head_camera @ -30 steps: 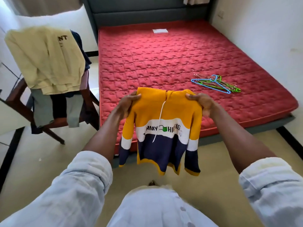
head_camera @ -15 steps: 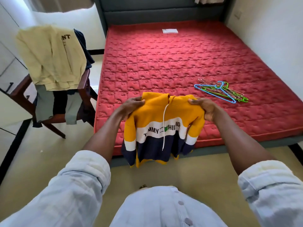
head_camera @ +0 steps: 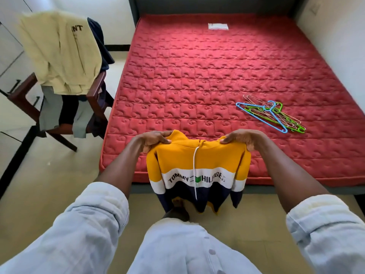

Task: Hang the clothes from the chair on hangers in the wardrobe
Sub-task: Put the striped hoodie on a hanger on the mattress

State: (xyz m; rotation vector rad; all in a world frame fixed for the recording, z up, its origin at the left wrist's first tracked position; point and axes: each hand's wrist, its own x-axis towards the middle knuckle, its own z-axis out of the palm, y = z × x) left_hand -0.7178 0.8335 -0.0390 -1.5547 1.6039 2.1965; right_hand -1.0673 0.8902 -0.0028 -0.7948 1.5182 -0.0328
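Two hands grip one hoodie (head_camera: 198,171) by the shoulders: the left hand (head_camera: 156,138) pinches the left shoulder, the right hand (head_camera: 242,138) clamps the other, and the garment hangs over the near edge of the mattress (head_camera: 197,76). Across its white band the lettering reads "TOMMY HILFIGER", with a green flag between the words and a white drawstring falling across it. Yellow on top, navy below. On the left, a wooden chair (head_camera: 94,91) carries more clothes; the cream top (head_camera: 59,54) over its back shows the letters "NT". The mattress is red and quilted, and a loose heap of thin hangers (head_camera: 272,115), blue, green and pinkish wire, lies on its right side, well apart from the hoodie. A white label (head_camera: 218,26) sits near the headboard.
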